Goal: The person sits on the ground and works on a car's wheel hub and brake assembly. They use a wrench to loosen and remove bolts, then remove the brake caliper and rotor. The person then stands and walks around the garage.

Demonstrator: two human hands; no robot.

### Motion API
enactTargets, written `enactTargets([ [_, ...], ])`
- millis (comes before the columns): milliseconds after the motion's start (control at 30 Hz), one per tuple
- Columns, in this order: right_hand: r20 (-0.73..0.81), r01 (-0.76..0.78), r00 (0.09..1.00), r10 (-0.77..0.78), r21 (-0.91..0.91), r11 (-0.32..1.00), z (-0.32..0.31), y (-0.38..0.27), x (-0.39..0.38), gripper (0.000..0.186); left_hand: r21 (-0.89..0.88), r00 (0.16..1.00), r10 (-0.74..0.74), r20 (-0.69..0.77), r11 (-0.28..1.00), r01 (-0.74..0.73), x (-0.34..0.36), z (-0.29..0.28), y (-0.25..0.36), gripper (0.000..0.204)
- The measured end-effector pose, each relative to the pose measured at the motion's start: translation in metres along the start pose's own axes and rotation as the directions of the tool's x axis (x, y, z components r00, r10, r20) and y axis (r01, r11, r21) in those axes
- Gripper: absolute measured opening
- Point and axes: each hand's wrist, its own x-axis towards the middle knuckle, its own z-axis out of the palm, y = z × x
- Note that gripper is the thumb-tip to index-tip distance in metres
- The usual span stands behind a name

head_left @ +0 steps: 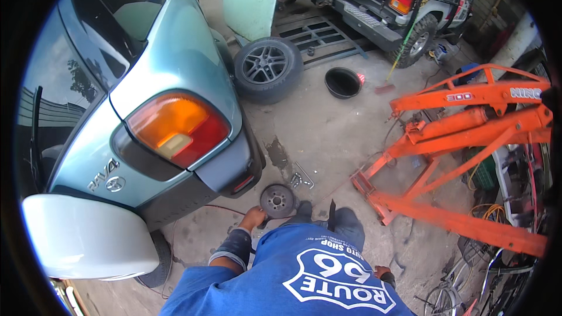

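A round grey-brown brake drum (pixel 277 201) with holes in its face is on the concrete floor in front of me. My left hand (pixel 253 217) is at its near left rim, the fingers closed against the edge and partly hidden. Just beyond the drum lie several metal hand tools (pixel 302 179), among them a long bent bar. On the other side of my blue shirt (pixel 328 269), only part of my right hand (pixel 383 271) shows, low beside my body. Its fingers are mostly hidden, so what it holds, if anything, does not show.
A teal car (pixel 175 70) stands close on my left. Beyond it lies a wheel (pixel 266 67), with a black basin (pixel 343 83) nearby. An orange engine hoist (pixel 451 140) fills the right side, with a bicycle (pixel 445 298) near it. A dark off-road vehicle (pixel 380 0) is parked behind.
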Motion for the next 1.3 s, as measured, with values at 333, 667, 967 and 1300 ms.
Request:
enactTargets([
  [333, 0.029, -0.174, 0.97, 0.24, 0.774, 0.609, -0.142, -0.097, 0.11, 0.038, -0.143, 0.979, -0.127, 0.16, 0.978, 0.151, 0.152, -0.081, 0.202, 0.046],
  [667, -0.007, 0.249, 0.959, -0.284, 0.505, 0.827, -0.457, -0.516, 0.269, 0.027, -0.147, 0.81, -0.565, 0.153, 0.798, 0.584, 0.249, -0.144, 0.207, 0.052],
  [967, -0.285, 0.531, 0.836, -0.469, 0.202, 0.823, -0.654, -0.768, 0.351, 0.021, -0.548, 0.63, -0.775, 0.045, 0.509, 0.664, 0.321, -0.228, 0.266, 0.054],
  [1300, 0.084, -0.098, 0.992, 0.096, 0.019, 0.995, -0.592, -0.753, 0.412, 0.023, -0.442, 0.534, -0.833, 0.146, 0.428, 0.788, 0.382, -0.171, 0.238, 0.056],
])
